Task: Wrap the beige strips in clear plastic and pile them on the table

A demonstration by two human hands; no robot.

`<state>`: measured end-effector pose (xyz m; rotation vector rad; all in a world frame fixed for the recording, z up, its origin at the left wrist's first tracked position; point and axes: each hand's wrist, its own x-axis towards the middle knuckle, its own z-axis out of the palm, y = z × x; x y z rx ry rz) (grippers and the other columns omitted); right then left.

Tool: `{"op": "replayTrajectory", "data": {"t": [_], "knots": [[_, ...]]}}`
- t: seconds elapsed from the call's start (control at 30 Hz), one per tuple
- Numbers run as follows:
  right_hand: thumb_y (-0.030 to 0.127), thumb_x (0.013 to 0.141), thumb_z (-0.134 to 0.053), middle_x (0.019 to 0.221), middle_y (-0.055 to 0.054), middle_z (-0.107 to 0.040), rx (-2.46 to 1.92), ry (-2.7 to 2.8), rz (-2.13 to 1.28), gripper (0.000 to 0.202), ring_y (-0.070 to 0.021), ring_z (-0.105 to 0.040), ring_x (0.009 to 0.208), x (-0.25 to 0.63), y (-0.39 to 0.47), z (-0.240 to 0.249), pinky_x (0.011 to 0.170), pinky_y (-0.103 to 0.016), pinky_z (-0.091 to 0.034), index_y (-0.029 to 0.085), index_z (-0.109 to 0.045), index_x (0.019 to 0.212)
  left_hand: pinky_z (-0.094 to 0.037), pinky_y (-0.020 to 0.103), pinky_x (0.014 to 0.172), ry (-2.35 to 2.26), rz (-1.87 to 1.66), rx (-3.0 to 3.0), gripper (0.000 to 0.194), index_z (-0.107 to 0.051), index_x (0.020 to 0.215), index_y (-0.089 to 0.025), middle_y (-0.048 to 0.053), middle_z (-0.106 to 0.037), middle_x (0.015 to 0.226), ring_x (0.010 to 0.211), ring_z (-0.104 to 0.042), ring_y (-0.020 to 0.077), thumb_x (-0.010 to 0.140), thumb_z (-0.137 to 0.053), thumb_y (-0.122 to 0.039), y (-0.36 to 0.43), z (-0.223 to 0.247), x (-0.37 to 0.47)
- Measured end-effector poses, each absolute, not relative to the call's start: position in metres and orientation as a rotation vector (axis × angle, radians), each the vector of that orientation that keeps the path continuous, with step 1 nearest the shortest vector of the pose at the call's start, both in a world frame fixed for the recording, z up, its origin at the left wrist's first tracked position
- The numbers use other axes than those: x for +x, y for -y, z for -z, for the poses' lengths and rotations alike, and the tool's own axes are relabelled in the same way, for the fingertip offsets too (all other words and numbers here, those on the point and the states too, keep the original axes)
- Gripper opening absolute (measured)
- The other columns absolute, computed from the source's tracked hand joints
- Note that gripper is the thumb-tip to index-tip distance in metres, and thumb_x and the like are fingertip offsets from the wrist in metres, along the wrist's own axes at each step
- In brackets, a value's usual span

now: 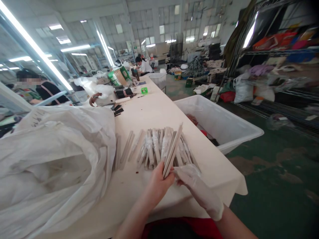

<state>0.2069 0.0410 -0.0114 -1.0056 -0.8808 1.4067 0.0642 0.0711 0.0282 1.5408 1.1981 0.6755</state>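
My bare left hand [159, 179] is wrapped round the lower end of a few long, thin grey-beige strips [172, 151], which tilt up and to the right. Close beside it on the right, my right hand [190, 179] wears a whitish glove. Its fingertips are by the bottom of the strips, partly hidden, and whether they grip anything does not show. Behind both hands lies a pile of similar strips in clear wrapping [155, 144] on the pale table [147, 111]. Several loose strips [126, 147] rest to the left of the pile.
A big white sack [59, 159] lies open at the left. Beyond the table's right edge stands a white bin [224, 124] with items inside. Further back are a green box [119, 77], a small green tray [144, 90] and dark pieces [117, 110]. Two people sit or stand farther off.
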Motion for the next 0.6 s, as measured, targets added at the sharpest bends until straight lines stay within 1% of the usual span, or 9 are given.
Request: {"op": "replayTrajectory", "data": {"t": [0.07,0.13,0.2,0.23,0.3,0.37,0.4,0.5,0.6], "knots": [[0.037,0.076,-0.068,0.068,-0.001,-0.059,-1.066,0.944,-1.322,0.017,-0.0167,-0.050,0.066,0.208,-0.039,0.007,0.060,-0.028,-0.038,0.021,-0.071,0.074,-0.030,0.018,0.045,-1.169,-0.640,1.544,0.012,-0.050,0.082,-0.016,-0.005,-0.045,0.060,0.048,-0.037,0.0063,0.077,-0.054,-0.026,-0.071,-0.028,0.061],[0.037,0.082,-0.059,0.060,-0.001,-0.053,-1.001,0.935,-1.307,0.030,-0.0147,-0.045,0.060,0.211,-0.041,0.002,0.057,-0.028,-0.035,0.018,-0.065,0.059,-0.027,0.018,0.043,-1.111,-0.628,1.505,0.019,-0.049,0.084,-0.016,-0.005,-0.044,0.061,0.046,-0.034,0.0054,0.080,-0.052,-0.034,-0.069,-0.026,0.058],[0.037,0.082,-0.059,0.055,-0.001,-0.048,-0.890,0.811,-1.343,0.039,-0.0132,-0.042,0.056,0.214,-0.044,-0.001,0.054,-0.028,-0.032,0.017,-0.057,0.049,-0.023,0.018,0.040,-1.049,-0.622,1.439,0.030,-0.048,0.085,-0.016,-0.006,-0.042,0.061,0.043,-0.030,0.0042,0.083,-0.047,-0.046,-0.065,-0.022,0.052],[0.037,0.080,-0.062,0.054,-0.001,-0.048,-0.862,0.718,-1.351,0.039,-0.0127,-0.042,0.055,0.217,-0.046,-0.001,0.052,-0.027,-0.032,0.017,-0.056,0.048,-0.021,0.019,0.039,-1.025,-0.612,1.402,0.036,-0.048,0.086,-0.016,-0.006,-0.042,0.062,0.041,-0.028,0.0036,0.084,-0.044,-0.051,-0.063,-0.020,0.048],[0.037,0.071,-0.071,0.055,0.000,-0.049,-0.846,0.505,-1.363,0.031,-0.0115,-0.041,0.053,0.222,-0.050,0.000,0.049,-0.025,-0.033,0.017,-0.059,0.052,-0.019,0.019,0.038,-1.009,-0.590,1.328,0.045,-0.048,0.089,-0.015,-0.006,-0.043,0.062,0.039,-0.027,0.0029,0.082,-0.041,-0.059,-0.058,-0.018,0.041],[0.039,0.064,-0.077,0.056,0.002,-0.048,-0.815,0.351,-1.402,0.026,-0.0101,-0.039,0.051,0.226,-0.053,0.001,0.047,-0.023,-0.033,0.016,-0.063,0.060,-0.020,0.019,0.039,-1.030,-0.580,1.282,0.048,-0.048,0.090,-0.015,-0.006,-0.043,0.060,0.039,-0.027,0.0028,0.081,-0.042,-0.062,-0.053,-0.018,0.033],[0.039,0.063,-0.077,0.055,0.002,-0.047,-0.789,0.327,-1.427,0.026,-0.0095,-0.038,0.050,0.228,-0.055,0.001,0.046,-0.023,-0.033,0.016,-0.064,0.062,-0.021,0.019,0.040,-1.043,-0.575,1.273,0.047,-0.049,0.090,-0.015,-0.006,-0.044,0.059,0.039,-0.028,0.0029,0.081,-0.044,-0.061,-0.050,-0.020,0.029],[0.037,0.066,-0.076,0.053,0.004,-0.043,-0.734,0.364,-1.453,0.027,-0.0089,-0.036,0.048,0.232,-0.059,0.000,0.045,-0.023,-0.032,0.016,-0.060,0.058,-0.025,0.018,0.043,-1.064,-0.562,1.260,0.044,-0.050,0.084,-0.015,-0.007,-0.045,0.053,0.040,-0.032,0.0034,0.080,-0.048,-0.059,-0.044,-0.027,0.020],[0.036,0.069,-0.074,0.052,0.004,-0.042,-0.745,0.429,-1.390,0.031,-0.0094,-0.035,0.048,0.235,-0.061,0.000,0.047,-0.024,-0.032,0.018,-0.054,0.054,-0.027,0.018,0.044,-1.047,-0.503,1.221,0.044,-0.048,0.078,-0.016,-0.007,-0.046,0.050,0.039,-0.035,0.0038,0.078,-0.050,-0.060,-0.040,-0.030,0.014]]}}
